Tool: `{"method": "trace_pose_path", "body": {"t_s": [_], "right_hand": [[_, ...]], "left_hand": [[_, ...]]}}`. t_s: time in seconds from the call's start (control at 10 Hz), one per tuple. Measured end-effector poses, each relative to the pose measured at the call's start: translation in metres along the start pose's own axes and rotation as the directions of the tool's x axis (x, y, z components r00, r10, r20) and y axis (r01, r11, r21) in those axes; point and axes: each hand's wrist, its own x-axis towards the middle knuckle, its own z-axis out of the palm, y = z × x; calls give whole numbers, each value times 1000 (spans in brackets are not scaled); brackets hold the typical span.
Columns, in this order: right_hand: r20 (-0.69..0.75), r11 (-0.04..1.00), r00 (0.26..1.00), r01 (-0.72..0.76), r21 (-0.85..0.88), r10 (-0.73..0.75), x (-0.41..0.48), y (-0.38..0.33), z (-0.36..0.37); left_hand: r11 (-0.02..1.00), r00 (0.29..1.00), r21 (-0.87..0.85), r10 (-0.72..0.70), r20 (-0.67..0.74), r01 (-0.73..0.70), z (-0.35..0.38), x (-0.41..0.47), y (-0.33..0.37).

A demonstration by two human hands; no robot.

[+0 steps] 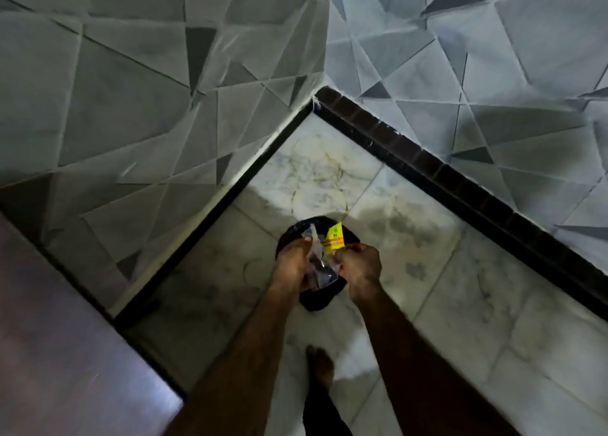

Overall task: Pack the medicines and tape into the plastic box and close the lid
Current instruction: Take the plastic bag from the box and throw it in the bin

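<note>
Both my hands are held out over the floor in a dim corner. My left hand (292, 264) grips a crumpled clear plastic wrapper (317, 264). My right hand (360, 266) pinches a small yellow and orange packet (334, 239) right beside the wrapper. Under the hands sits a black round thing (314, 299), perhaps a bin with a black bag, mostly hidden by my hands. No plastic box, lid or tape shows in this view.
Grey tiled walls (164, 106) with a triangle pattern meet in a corner, with a black skirting strip (460, 185) along the marble floor (460, 304). A dark wooden surface (59, 353) fills the lower left. My bare foot (320, 366) stands on the floor below the hands.
</note>
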Motion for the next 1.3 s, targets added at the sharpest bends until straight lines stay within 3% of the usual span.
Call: {"method": "trace_pose_path", "body": {"t_s": [0.1,0.3,0.4,0.5,0.7,0.8,1.0,1.2,1.3], "right_hand": [[-9,995,998,-60,-78,59,37,17,11],[-48,959,994,-103,-264,94,106,54,31],[25,935,991,-113,-335,128,143,84,42],[165,932,983,-17,-363,82,147,84,45],[246,958,966,-8,-287,82,145,81,31],[258,971,961,-39,-234,101,125,71,16],[241,913,967,168,-371,-80,63,33,3],[243,877,924,363,-314,-295,-8,-25,0],[212,851,890,450,-270,-403,-46,-55,-3]], "left_hand": [[990,987,-16,-140,-79,140,2,47,-10],[971,966,-12,-241,-93,241,8,112,-45],[950,948,-22,-311,-59,311,16,151,-65],[959,955,12,-280,-98,283,16,158,-67],[958,949,3,-284,-135,287,16,151,-62],[969,968,80,-224,-110,234,7,132,-62],[946,999,323,7,-48,8,6,79,-43],[881,966,432,246,-74,-191,6,19,-1],[866,932,406,353,-78,-294,2,-19,24]]}}
